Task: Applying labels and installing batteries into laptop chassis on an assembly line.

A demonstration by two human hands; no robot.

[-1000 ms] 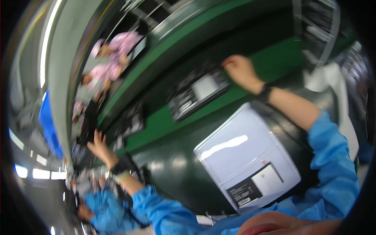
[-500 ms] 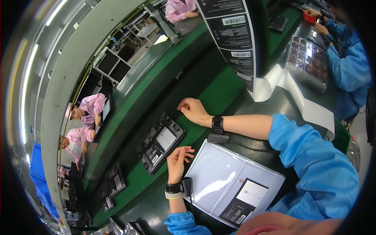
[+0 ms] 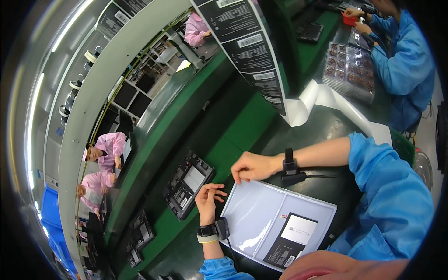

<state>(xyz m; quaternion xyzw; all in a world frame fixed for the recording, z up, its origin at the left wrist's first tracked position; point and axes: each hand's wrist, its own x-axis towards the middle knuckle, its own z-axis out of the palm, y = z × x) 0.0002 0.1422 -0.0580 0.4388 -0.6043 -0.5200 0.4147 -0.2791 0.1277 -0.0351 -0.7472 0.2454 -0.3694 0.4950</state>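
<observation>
A pale two-compartment plastic tray lies on the table in front of me. My right hand bends down over its far left corner, fingers curled and touching the rim there. In the tray's right compartment rests a flat black battery with a white label and a small coloured lead. My left hand is beside the tray's left edge, holding nothing, its fingers loosely bent and apart. Just beyond it, an opened black device housing with a white panel sits on the green belt, untouched. Both wrists wear black straps with small modules.
More black housings lie further left on the belt. A hanging strip of black labels trails white backing. At the far right stands a stack of clear trays near a blue-sleeved co-worker. People in pink sit across.
My right hand has come back from above the belt to the tray's far left corner. My left hand stays by the tray's left edge. The whole view has shifted slightly.
</observation>
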